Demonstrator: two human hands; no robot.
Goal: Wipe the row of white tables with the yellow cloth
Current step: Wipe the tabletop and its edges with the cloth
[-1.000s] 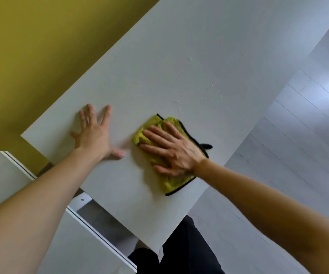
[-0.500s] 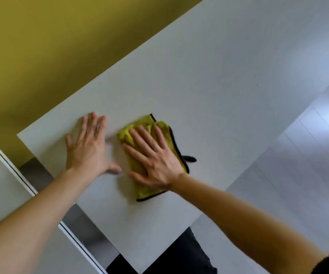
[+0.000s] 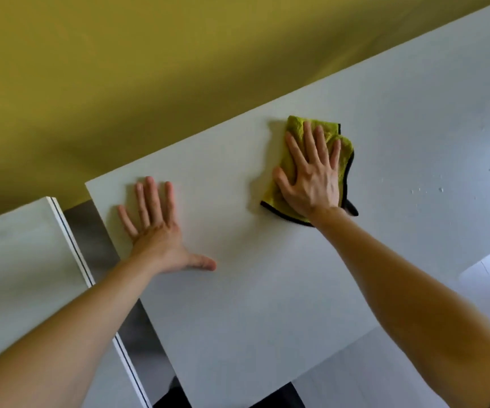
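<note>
Yellow cloth [image 3: 295, 127] by far table [image 3: 267, 290] edge under flat right hand [image 3: 311, 179] (left hand [image 3: 158, 232] flat).

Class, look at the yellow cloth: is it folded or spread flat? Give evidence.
Folded. The cloth lies in overlapping layers under the flat right hand, not as one sheet.

Reaches forward with both bare arms, forearms stretched long from the lower corners. Lays the left hand [image 3: 156, 234] flat, palm down, on the counter [image 3: 267, 290], fingers [image 3: 152, 198] straight and close together, thumb splayed out to the right. Stretches the right hand [image 3: 311, 181] farther ahead, palm down, and presses on the yellow cloth [image 3: 296, 124] with straight, slightly spread fingers [image 3: 308, 142], thumb out to the left. Holds the two hands well apart, wrists low and level.
</note>
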